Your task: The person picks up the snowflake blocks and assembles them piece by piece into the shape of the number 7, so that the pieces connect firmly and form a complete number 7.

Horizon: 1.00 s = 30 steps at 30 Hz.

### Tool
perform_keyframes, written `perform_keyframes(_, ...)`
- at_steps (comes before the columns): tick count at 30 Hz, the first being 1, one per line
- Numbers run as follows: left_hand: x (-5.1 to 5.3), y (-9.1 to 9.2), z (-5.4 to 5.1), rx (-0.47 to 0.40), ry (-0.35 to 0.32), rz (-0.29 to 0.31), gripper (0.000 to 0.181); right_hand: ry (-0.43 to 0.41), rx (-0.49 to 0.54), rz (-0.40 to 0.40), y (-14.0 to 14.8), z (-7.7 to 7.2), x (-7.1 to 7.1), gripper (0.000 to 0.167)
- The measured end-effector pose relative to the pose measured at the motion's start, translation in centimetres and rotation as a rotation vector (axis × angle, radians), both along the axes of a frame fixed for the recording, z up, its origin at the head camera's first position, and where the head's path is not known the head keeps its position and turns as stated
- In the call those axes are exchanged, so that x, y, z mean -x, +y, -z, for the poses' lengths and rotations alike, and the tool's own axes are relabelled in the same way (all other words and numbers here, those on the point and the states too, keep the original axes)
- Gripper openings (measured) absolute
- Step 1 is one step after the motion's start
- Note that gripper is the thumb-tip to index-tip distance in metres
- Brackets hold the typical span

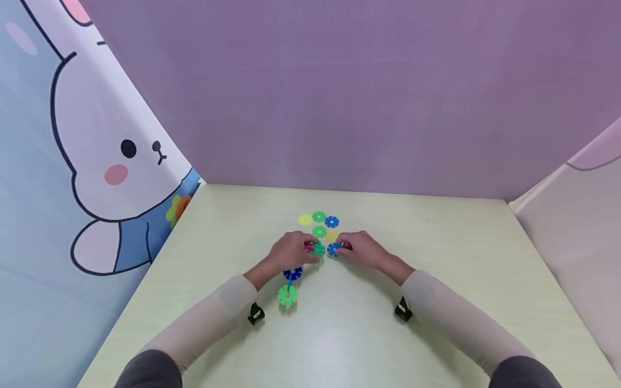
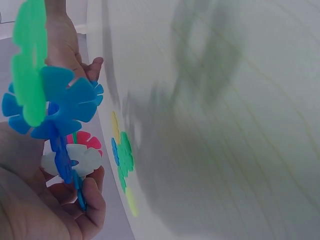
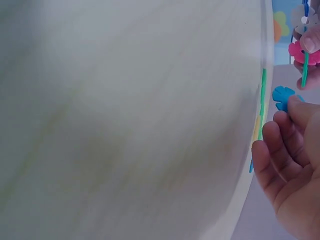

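Observation:
In the head view my left hand (image 1: pixel 293 250) grips a chain of notched plastic discs; a green disc (image 1: pixel 318 249) sticks out at its fingertips beside a pink one (image 1: pixel 309 247). The chain's other end, a dark blue disc (image 1: pixel 292 274) and a light green disc (image 1: pixel 288 295), hangs on the near side of that hand. The left wrist view shows a white disc (image 2: pixel 80 159) and a blue disc (image 2: pixel 75 102) in it. My right hand (image 1: pixel 365 249) pinches a single blue disc (image 1: pixel 333 249) between thumb and finger, a small gap away from the green one.
Beyond the hands, loose discs lie flat on the pale table (image 1: pixel 466 258): yellow (image 1: pixel 305 219), green (image 1: pixel 318 216), blue (image 1: pixel 332 221), another green (image 1: pixel 319 231) and an orange-yellow one (image 1: pixel 332 235). A purple cloth wall (image 1: pixel 359 97) stands behind the table, a rabbit-print cloth (image 1: pixel 97 161) at left.

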<state>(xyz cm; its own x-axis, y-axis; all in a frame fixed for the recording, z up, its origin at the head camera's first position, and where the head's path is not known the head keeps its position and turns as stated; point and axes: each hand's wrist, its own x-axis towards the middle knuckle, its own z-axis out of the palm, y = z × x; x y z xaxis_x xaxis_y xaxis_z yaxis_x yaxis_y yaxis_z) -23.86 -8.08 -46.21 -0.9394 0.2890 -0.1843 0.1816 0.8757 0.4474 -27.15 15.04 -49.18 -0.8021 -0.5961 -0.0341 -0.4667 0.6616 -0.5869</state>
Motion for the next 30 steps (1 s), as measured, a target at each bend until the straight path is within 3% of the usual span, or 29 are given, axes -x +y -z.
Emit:
perform_keyframes(12,-0.3,0.3,-0.4,-0.001,0.005,0.015,0.048,0.121,0.041,-0.039,0.3,-0.4,-0.8,0.008)
perform_keyframes(22,-0.4,0.5,-0.5,-0.021,0.01,0.029,0.049,0.176,-0.005,-0.004,-0.5,-0.8,-1.5,0.01)
perform_keyframes(30,-0.4,0.7,-0.5,-0.014,0.095,0.105,0.047,0.194,-0.012,-0.003,-0.5,-1.1,-1.7,0.011)
